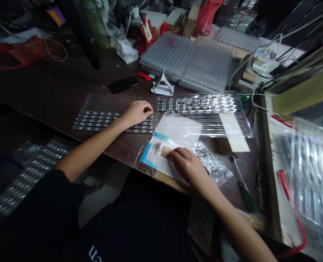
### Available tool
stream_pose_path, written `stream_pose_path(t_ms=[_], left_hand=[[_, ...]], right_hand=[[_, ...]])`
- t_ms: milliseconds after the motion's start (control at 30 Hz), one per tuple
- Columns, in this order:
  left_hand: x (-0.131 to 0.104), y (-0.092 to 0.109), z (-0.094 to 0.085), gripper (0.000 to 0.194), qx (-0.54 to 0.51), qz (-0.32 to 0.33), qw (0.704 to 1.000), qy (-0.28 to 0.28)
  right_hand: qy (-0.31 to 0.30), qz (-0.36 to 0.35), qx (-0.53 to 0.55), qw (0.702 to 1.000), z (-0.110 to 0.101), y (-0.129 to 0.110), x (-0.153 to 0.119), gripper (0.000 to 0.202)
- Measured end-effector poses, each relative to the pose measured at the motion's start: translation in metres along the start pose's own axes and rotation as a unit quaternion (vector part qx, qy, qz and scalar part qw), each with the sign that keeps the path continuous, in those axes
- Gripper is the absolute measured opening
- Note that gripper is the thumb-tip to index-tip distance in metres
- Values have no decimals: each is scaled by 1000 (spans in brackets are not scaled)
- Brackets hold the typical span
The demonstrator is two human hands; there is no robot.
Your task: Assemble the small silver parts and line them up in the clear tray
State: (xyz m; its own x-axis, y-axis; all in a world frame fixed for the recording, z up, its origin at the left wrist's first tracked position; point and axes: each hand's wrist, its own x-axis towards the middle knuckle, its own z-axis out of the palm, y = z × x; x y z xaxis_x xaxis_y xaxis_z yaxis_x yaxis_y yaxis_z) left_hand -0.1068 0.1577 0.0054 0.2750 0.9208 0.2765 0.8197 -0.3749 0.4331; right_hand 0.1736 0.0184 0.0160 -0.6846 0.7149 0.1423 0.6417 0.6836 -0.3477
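- Left hand, fingers curled, rests on the left clear tray of small metal parts on the counter.
- Right hand pinches a small tan piece on white paper, beside a bag of metal parts.

Dim overall; glare on plastic trays; blurred, stretched right edge

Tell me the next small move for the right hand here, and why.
Probably lift the small brown piece under the right hand's fingertips and carry it toward the left tray. The left hand rests there on rows of metal parts, and the heap of loose parts lies beside the right hand.
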Motion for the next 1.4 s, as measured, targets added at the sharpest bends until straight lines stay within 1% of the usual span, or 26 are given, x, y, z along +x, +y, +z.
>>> stream_pose_path(t_ms=[100,167,267,333,400,467,533,633,733,800,867,900,933,967,1000,1033,1100,1167,1267,1300,1333,1400], left_hand=[[1,-4,2,11,17,11,1000,0],[0,-3,-1,13,23,16,1000,2],[-9,12,-12,12,20,14,999,22],[-24,30,-22,13,2,16,999,36],[-44,51,-31,14,-22,20,999,41],[-64,70,-33,15,-44,24,998,47],[-83,84,-29,15,-72,24,995,57],[-105,94,-14,13,-112,24,991,68],[-119,97,1,12,-127,25,989,76],[-125,96,7,12,-129,22,988,84],[-128,95,10,12,-131,17,987,93],[-129,95,11,12,-132,16,986,98],[-129,95,11,12,-132,15,986,100],[-129,95,11,12,-131,16,986,101],[-129,96,10,13,-129,17,987,99],[-129,96,10,13,-127,18,987,97],[-128,97,10,15,-122,15,988,92],[-128,98,10,16,-120,13,989,81],[-128,98,9,17,-124,14,990,68],[-128,97,10,16,-125,13,990,67],[-128,97,10,17,-126,10,990,66],[-128,97,10,17,-124,2,990,62]], right_hand=[[-18,-9,-31,999,-1,-4,1,24],[-24,0,-34,999,-2,-5,1,24],[-27,22,-15,999,-2,-2,1,20],[-17,27,18,999,-1,1,0,20],[-11,27,38,999,1,3,0,22],[-14,19,16,1000,2,3,0,23],[-28,6,-27,999,1,-1,3,23],[-55,-8,-56,997,-2,-8,8,26],[-64,-1,-18,998,-12,-9,5,33],[-37,36,18,999,-23,-4,-10,33],[19,117,20,993,-36,5,-34,26],[45,167,7,985,-41,10,-48,21],[58,214,-12,975,-45,15,-62,21],[60,248,-28,966,-48,20,-74,25],[46,270,-36,961,-49,25,-84,32],[38,281,-41,958,-47,28,-92,33],[53,286,-30,956,-42,33,-100,24],[89,272,-7,958,-40,34,-100,21],[161,256,10,953,-46,34,-95,16],[175,255,9,951,-49,34,-93,14],[174,249,11,953,-53,34,-91,14],[144,234,25,961,-57,35,-88,13]])
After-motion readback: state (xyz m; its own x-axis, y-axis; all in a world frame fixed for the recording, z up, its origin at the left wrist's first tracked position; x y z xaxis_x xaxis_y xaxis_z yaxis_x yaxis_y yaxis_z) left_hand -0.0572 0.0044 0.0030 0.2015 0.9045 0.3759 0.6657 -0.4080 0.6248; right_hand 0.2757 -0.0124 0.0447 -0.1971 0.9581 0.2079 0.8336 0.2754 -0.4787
